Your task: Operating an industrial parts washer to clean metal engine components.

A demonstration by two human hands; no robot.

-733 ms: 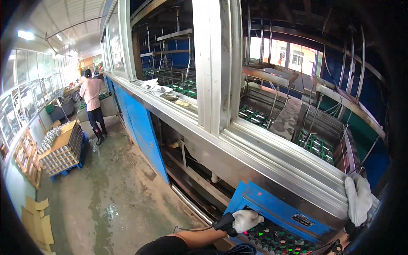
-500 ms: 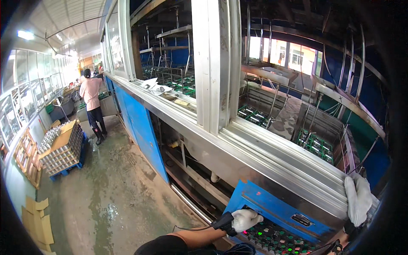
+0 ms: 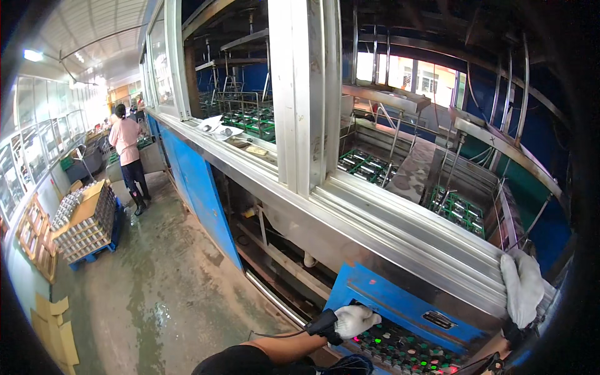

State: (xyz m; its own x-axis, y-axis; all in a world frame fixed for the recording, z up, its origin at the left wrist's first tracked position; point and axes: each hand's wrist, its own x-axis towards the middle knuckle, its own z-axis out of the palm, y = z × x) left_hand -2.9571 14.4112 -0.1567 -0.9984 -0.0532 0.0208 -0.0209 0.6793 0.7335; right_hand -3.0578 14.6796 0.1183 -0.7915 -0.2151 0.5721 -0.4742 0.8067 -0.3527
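Both hands wear white knit gloves with black bands at the wrists. My left hand [image 3: 356,320] is curled closed at the upper left of a control panel [image 3: 400,350] with many small buttons, some lit green and red. What its fingertips press or grip is hidden. My right hand [image 3: 524,286] lies with outstretched fingers on the right end of a metal window ledge [image 3: 419,244], holding nothing. A blue metal cover [image 3: 400,300] with a small plate slopes above the buttons.
Beyond the frame, green racks [image 3: 459,209] with shiny metal parts sit in tanks under metal arms. Papers [image 3: 215,128] lie on the sill. Along the aisle stand a pallet stack of metal parts [image 3: 87,225], flattened cardboard [image 3: 55,331] and a person in a pink top [image 3: 125,134].
The view has shifted slightly, so the scene sits a little further left. Both hands keep nearly the same places on the panel and the ledge.
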